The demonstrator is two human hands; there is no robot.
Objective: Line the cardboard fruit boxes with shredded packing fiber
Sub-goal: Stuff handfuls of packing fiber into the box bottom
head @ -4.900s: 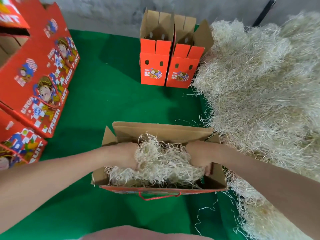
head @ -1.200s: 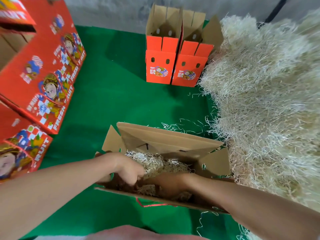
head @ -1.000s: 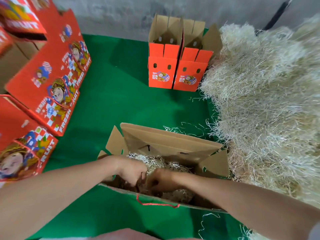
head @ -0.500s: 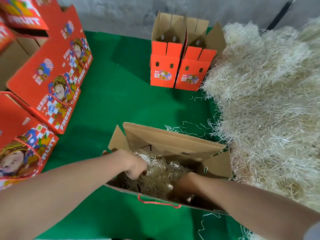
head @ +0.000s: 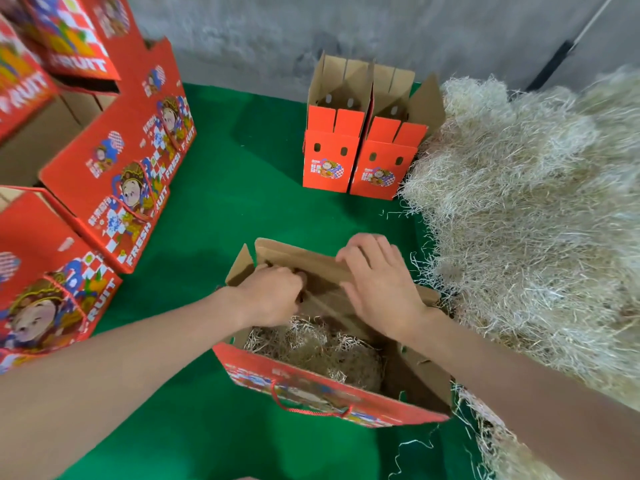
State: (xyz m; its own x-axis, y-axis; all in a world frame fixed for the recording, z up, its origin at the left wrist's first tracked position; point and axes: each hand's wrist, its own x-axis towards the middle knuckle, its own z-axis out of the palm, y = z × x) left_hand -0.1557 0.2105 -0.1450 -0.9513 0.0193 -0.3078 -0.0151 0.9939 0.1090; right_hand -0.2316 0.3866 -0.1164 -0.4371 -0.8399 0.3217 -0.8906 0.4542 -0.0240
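**Both hands up on the far flap, fiber down in the box**

We have the right hand (head: 377,289) spread flat across the far flap (head: 308,259) of the open box (head: 329,396). Its fingers are loose and nearly straight, tips reaching the flap's top fold, pressing on cardboard and gripping nothing. The left hand (head: 273,296) works beside it at the flap's left end, fingers curled tight against the inner face. We cannot tell whether it has hold of the cardboard or is just bunched there.

Below both wrists the shredded fiber (head: 311,344) lies in a low nest on the box floor, with bare brown cardboard showing at the right end. The near wall faces us, red and printed, and a red rope handle (head: 311,408) droops from it.

Moving out, the box sits on the green surface (head: 225,209). The big fiber pile (head: 526,220) rises just to its right, stray strands trailing onto the green. At the back, two upright boxes (head: 329,164) stand side by side against the pile, flaps up. On the left, stacked boxes (head: 124,168) rise in red tiers.
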